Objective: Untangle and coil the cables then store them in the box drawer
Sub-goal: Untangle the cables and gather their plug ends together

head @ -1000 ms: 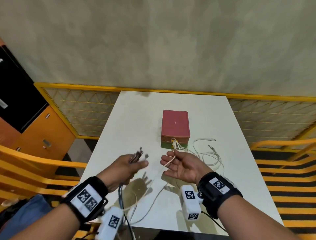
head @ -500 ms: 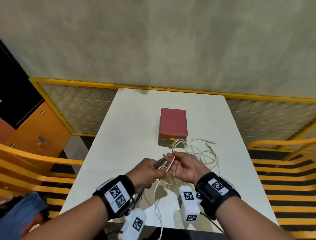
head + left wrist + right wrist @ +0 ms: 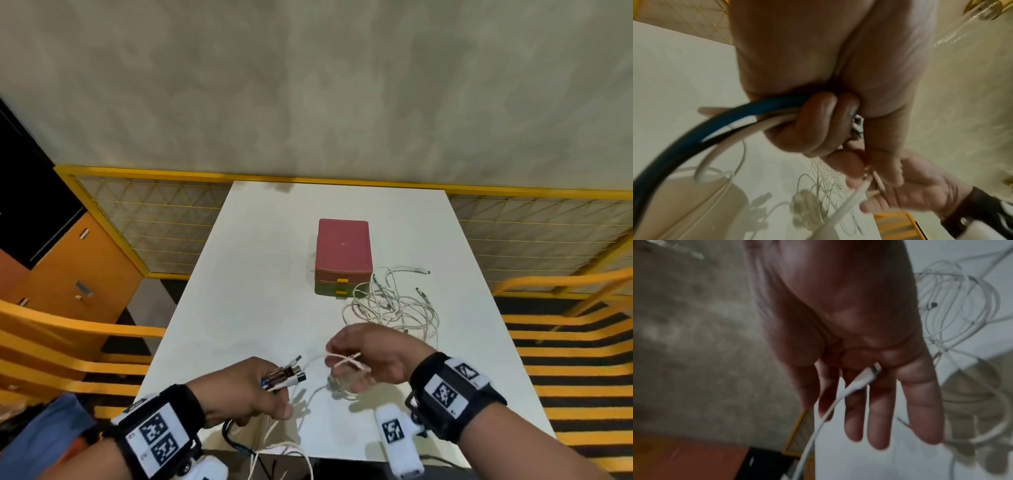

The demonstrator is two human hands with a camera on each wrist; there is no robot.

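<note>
While my left grip (image 3: 245,390) clamps the bundled plug ends (image 3: 286,376), my right grip (image 3: 371,359) lies straight-fingered, one white cable (image 3: 861,379) draped across. Limp, light stuff, I reckon, so hold at the plugs; the tangle (image 3: 390,305) sits on the bench (image 3: 257,274) by the box (image 3: 343,246).

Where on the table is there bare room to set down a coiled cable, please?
Bare table runs from the left edge to the box, and behind the box to the far edge. Crowded: right of the box's front, where the cable tangle lies, and the near edge, where the left hand and right hand handle cables.
</note>
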